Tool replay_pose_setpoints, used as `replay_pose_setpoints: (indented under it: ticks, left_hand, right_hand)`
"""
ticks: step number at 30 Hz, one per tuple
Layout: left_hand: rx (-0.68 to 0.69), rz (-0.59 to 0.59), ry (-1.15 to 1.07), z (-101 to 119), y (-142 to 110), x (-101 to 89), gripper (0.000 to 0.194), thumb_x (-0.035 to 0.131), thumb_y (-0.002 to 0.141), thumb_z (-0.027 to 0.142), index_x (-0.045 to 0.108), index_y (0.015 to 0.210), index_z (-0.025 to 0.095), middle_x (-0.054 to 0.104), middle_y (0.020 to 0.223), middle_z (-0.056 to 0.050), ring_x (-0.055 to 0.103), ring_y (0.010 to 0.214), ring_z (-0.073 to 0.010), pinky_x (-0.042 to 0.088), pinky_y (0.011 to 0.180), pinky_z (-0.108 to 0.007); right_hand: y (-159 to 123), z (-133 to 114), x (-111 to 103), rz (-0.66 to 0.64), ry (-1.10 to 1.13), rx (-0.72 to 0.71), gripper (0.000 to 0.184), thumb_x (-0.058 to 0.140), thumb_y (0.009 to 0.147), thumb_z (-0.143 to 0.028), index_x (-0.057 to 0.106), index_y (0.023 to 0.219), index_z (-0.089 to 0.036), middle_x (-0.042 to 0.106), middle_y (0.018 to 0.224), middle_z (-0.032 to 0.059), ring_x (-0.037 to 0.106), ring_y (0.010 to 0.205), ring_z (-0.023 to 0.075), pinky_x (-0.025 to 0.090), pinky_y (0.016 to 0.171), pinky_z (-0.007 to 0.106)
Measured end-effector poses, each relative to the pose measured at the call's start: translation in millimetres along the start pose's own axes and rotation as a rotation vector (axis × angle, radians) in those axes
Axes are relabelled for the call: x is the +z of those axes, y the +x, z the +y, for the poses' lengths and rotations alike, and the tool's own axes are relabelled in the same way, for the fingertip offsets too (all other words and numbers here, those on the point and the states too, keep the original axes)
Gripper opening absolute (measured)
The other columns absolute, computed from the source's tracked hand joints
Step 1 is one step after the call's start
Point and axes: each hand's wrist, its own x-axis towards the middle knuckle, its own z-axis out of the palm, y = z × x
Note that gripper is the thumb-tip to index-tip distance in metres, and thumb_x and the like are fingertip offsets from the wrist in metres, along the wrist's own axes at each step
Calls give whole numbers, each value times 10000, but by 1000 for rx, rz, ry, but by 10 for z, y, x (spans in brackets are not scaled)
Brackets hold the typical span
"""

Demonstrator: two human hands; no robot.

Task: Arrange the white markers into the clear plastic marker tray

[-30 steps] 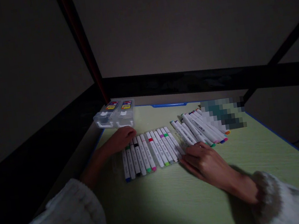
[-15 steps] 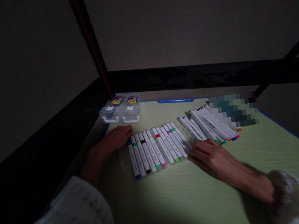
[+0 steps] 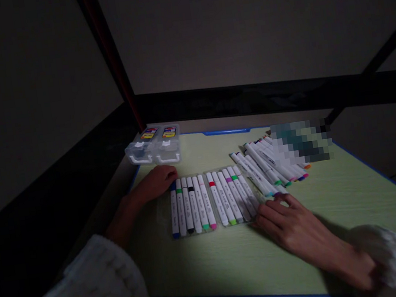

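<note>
Two hands frame the clear plastic tray point(image 3: 208, 191) filled with side-by-side white markers with coloured ends point(image 3: 201, 207). The fingers point(image 3: 271, 212) of your right hand point(image 3: 298, 230) are bent and close together at the tray's near right corner; you cannot tell whether they pinch its edge or a marker. Your left hand point(image 3: 156, 181) curls at the far left corner, beside the blue-ended marker, its grip hidden too. The filled row runs left to right between your hands, while each marker's long axis points away from you, those at the right end slanting leftward at the far end.

Just beyond your right fingers lies the loose heap of white markers point(image 3: 265, 166), also slanting far-left to near-right; your right hand is the nearer. Two translucent plastic cases with white handles point(image 3: 166, 148) sit beyond your left hand, at the far left of the pale green tabletop point(image 3: 217, 263).
</note>
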Motion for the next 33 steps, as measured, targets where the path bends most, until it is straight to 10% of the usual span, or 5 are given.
replay_pose_setpoints:
  ticks: [13,21,33]
  left_hand:
    - [111,-77,-163,85,25,113,311,415,793,386,582,720,134,578,702,-22,515,639,-127,379,599,-237]
    - [24,-123,-228,62,5,83,276,534,703,412,567,698,138,581,679,-9,524,626,-126,391,577,-232]
    - [30,-163,-238,27,11,89,284,542,695,425,561,687,141,567,653,2,505,588,-108,373,537,-213]
  right_hand:
    - [-335,-149,-175,56,172,83,238,398,871,-154,545,683,-173,538,598,12,478,563,141,324,595,300]
    - [-546,469,-139,-131,305,602,239,395,847,-314,432,642,-197,518,647,32,452,468,113,323,448,254]
    - [-319,713,161,-316,311,506,284,456,840,-391,465,645,-185,554,638,29,498,526,132,321,479,245]
